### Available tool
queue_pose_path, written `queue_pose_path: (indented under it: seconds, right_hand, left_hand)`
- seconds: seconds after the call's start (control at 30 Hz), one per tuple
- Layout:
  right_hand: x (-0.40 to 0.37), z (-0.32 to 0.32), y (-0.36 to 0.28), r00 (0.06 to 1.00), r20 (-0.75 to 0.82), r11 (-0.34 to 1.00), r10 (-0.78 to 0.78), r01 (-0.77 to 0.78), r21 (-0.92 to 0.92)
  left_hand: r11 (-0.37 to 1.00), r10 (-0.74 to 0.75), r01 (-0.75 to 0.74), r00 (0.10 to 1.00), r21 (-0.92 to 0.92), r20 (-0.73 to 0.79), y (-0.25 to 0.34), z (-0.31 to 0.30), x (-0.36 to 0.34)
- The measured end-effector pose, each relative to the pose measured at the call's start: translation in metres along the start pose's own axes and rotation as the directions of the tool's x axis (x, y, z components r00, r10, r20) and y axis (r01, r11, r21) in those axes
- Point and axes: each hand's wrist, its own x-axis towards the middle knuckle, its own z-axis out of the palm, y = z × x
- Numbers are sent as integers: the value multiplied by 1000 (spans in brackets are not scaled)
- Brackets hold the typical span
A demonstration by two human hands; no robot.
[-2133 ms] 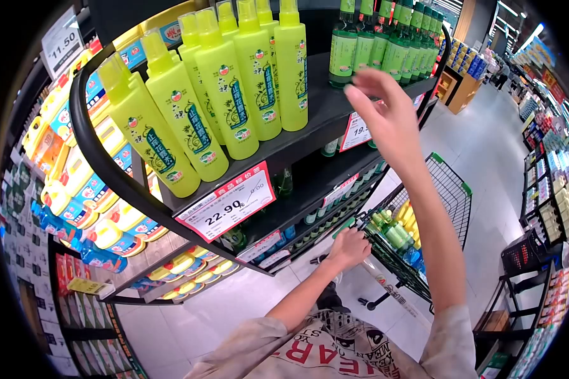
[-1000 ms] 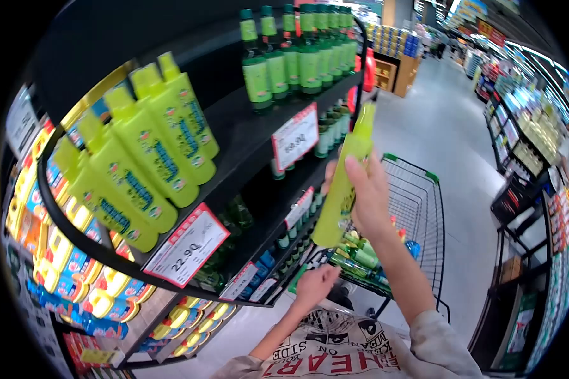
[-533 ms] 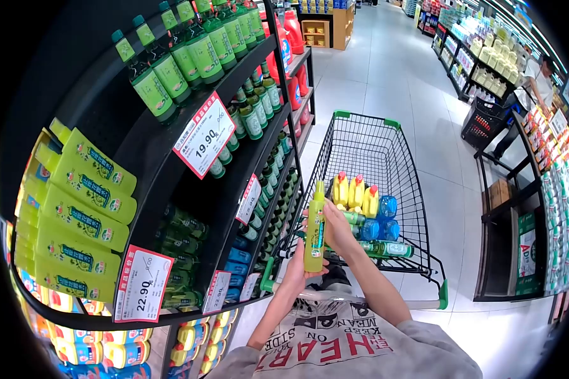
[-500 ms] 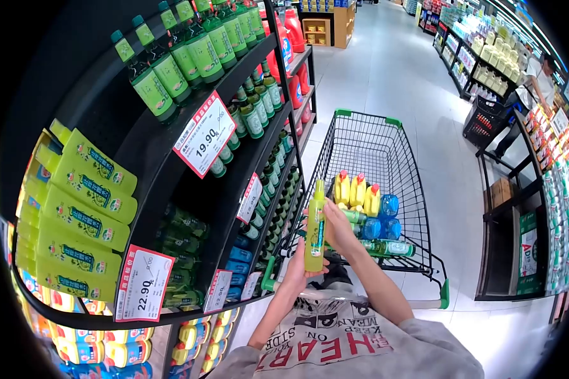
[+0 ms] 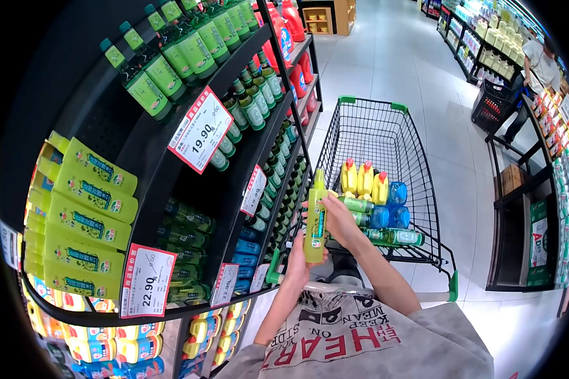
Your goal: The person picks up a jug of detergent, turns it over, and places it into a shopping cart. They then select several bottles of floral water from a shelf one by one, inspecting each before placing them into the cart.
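Both hands grip one yellow-green spray bottle (image 5: pixel 316 224) with a green label, held nearly upright in front of my chest. My left hand (image 5: pixel 298 258) wraps around its lower end. Higher up, my right hand (image 5: pixel 339 218) closes on its side below the cap. Just beyond the hands is a black wire shopping cart (image 5: pixel 431 211) with green corners. Inside it stand yellow bottles (image 5: pixel 365 179) with red caps, blue-topped containers (image 5: pixel 397 193) and green bottles (image 5: pixel 395 237) lying on their sides.
On the left, a black curved shelf (image 5: pixel 234 66) carries green bottles, similar yellow-green bottles (image 5: pixel 95 208) and price tags (image 5: pixel 148 281). At the right stands a rack of packets (image 5: pixel 559 126). A person (image 5: pixel 540 69) is near a black basket (image 5: pixel 492 104) in the aisle.
The view has shifted slightly, so the cart and right-hand rack appear a little further right. Both hands keep hold of the spray bottle, which stays nearly upright.
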Motion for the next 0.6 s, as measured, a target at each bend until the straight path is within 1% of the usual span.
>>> queue_pose_path:
  seconds: [0.03,0.07,0.1,0.13,0.2,0.23,0.3,0.33,0.37,0.4,0.43,0.47,0.53,0.6]
  right_hand:
    - [-1,0,0,1000,1,999,1,-1,-32]
    - [-3,1,-1,1000,-2,1000,-3,2,-29]
    - [-5,5,-3,999,-37,997,26,-28,-65]
    - [-7,7,-3,996,-73,993,54,-61,-99]
    - [-5,4,2,993,-95,989,68,-80,-127]
    - [-5,2,4,990,-116,983,82,-99,-157]
    - [-6,3,7,986,-146,984,82,-104,-145]
    - [-6,4,8,981,-170,985,89,-112,-132]
    - [-7,4,9,981,-174,985,86,-109,-130]
    - [-8,4,10,977,-197,982,84,-114,-147]
    - [-8,4,10,972,-219,979,83,-121,-166]
    - [-8,4,11,972,-221,978,84,-123,-167]
    - [-8,0,13,958,-243,978,150,-180,-107]
    - [-8,-4,16,960,-233,981,153,-176,-84]
  left_hand:
    - [1000,-2,2,1000,4,1,0,2,-1]
    - [1000,5,-6,998,-19,-55,1,4,-1]
    - [999,11,-16,994,-41,-110,1,7,-2]
    - [999,10,-14,994,-38,-109,1,7,-3]
    - [993,72,-77,996,-92,-53,3,7,-5]
    - [993,70,-75,996,-89,-49,5,9,-7]
    - [991,124,-126,991,-40,-49,10,15,-12]
    - [992,120,-122,992,-37,-44,9,15,-12]
    - [989,149,-150,989,-16,-20,9,14,-12]
    - [984,179,-179,984,4,4,8,13,-12]
    - [984,178,-178,984,3,4,8,12,-12]
    - [979,202,-202,979,14,2,6,11,-11]
    - [975,219,-219,976,23,1,3,10,-9]
    - [967,243,-243,970,75,4,1,8,-8]
